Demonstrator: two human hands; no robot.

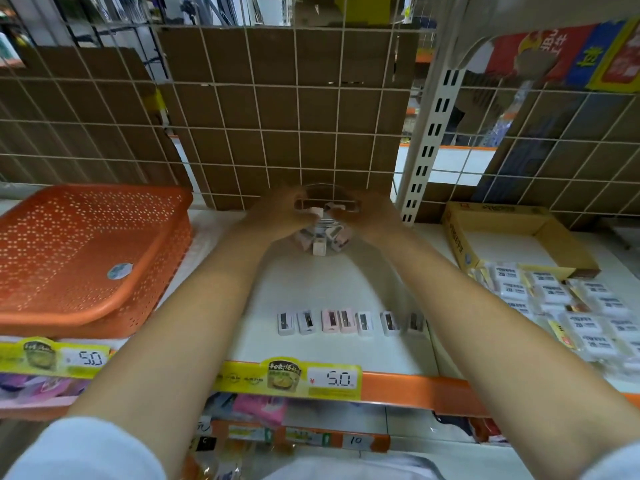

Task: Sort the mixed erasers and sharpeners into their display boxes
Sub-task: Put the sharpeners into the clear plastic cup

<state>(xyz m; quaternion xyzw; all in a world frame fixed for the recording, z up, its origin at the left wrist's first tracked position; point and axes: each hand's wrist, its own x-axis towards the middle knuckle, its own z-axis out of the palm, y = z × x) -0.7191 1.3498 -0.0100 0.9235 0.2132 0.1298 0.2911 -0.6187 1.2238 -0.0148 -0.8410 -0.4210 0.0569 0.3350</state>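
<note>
So this is a white shop shelf (346,285) with an orange front lip and yellow price tags (313,378) reading 5.0 clipped along it. Behind it runs a white wire grid (298,109) backed with brown cardboard, and a slotted white upright (427,147) stands toward the right.

Both hands are up at the back edge of the shelf, at a clear round tub (323,223) with small sharpeners piled inside. The left hand (282,216) has its fingers curled at the tub's rim with a pale pink sharpener (317,213) at its fingertips; it's blurry, so can't tell for sure if it's actually pinching it. The right hand (367,216) is curled against the tub's other side, looks like it's holding it.

Nearer the front edge, a row of sharpeners (349,322) lies side by side, white and pink ones. At the right end sits an open yellow cardboard display box (457,237), with a heap of wrapped white erasers (568,306) just in front of it. At the left end there's an orange perforated basket (86,258), upside down.
</note>
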